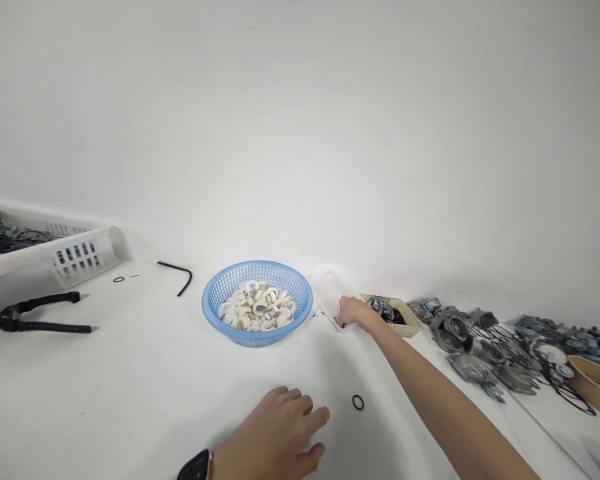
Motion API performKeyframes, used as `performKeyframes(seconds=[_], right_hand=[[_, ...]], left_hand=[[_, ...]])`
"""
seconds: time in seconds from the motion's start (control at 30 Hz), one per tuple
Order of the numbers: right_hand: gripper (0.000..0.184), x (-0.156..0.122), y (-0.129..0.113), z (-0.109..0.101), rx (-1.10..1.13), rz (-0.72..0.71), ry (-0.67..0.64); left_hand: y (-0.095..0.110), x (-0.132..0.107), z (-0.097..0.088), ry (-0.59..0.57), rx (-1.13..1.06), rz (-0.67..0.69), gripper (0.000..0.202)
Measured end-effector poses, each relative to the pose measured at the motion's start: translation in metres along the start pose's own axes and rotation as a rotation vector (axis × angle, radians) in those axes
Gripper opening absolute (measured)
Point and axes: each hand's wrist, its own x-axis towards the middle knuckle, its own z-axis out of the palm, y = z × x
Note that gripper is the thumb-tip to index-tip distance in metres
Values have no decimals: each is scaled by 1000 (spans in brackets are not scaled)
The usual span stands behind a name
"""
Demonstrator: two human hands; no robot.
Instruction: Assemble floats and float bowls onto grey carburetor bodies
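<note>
Where the surface (130, 393) begins, far left: crate (83, 259), white, with grey parts (10, 239) inside.
Watch (10, 319): black, lying before the crate, its strap ends pointing right.
Rod (176, 268): black, bent, lying between crate and basket.
Basket (257, 338): blue, upright, filled partway with white pieces (257, 308); neither hand touches it.
Left hand (275, 433): on the near side of the basket, palm down, thumb and fingers apart, nothing gripped; whether it rests on the surface or hovers cannot be told.
Tray (330, 288): whitish and shallow, just right of the basket, against the wall; its near end lies under the reaching fingers.
Right hand (353, 312): stretched to the tray, fingers curled downward; whether they are together on a small part cannot be told.
Step in hand: judged to be picking at the tray; the next move seems to call for a fine fingertip pinch, then a clear lift past the tray's edge, with the left hand free to receive.
Ring (354, 402): black, flat on the surface, right of the left hand.
Bin (413, 328): pale yellow, holding small metal parts, beside the right wrist.
Castings (457, 333): grey, heaped farther right.
</note>
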Motion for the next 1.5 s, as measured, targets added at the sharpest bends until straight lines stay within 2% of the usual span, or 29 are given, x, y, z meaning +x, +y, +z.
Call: performKeyframes(seconds=[0.23,0.4,0.5,0.67,0.73,0.83,0.9,0.93,0.97,1.03,1.13,1.2,1.33,1.43,1.5], right_hand=[[33,-1,11,-4,108,-66,48],[25,-20,30,0,243,-209,228],[18,-45,48,21,347,-326,379],[21,-87,70,79,524,-418,595],[20,-96,73,99,578,-454,653],[16,-101,75,116,590,-582,759],[16,-102,75,120,523,-671,859],[17,-102,75,120,477,-700,910],[18,-102,75,120,433,-714,956],[20,-103,76,120,370,-729,1038],[20,-105,78,120,342,-726,1131],[21,-106,80,122,353,-721,1174],[20,-109,81,125,406,-738,1194],[20,-109,79,127,490,-759,1129],[20,-107,78,129,535,-754,1084]], left_hand=[[-1,1,1,-4,2,1,20],[-3,-1,3,20,-2,22,21],[-4,-1,3,41,4,24,20],[-4,0,4,124,9,22,18],[-4,1,4,214,9,57,19],[-12,1,-4,434,-23,92,16],[-27,3,-19,525,-32,-8,21],[-38,6,-30,534,-7,-106,27],[-51,10,-43,470,33,-253,32],[-81,21,-71,425,92,-388,35],[-123,43,-102,292,167,-502,29],[-143,56,-109,152,202,-528,28],[-155,73,-100,-30,255,-552,28],[-151,81,-95,-79,268,-559,29],[-147,83,-103,-68,257,-551,29]])
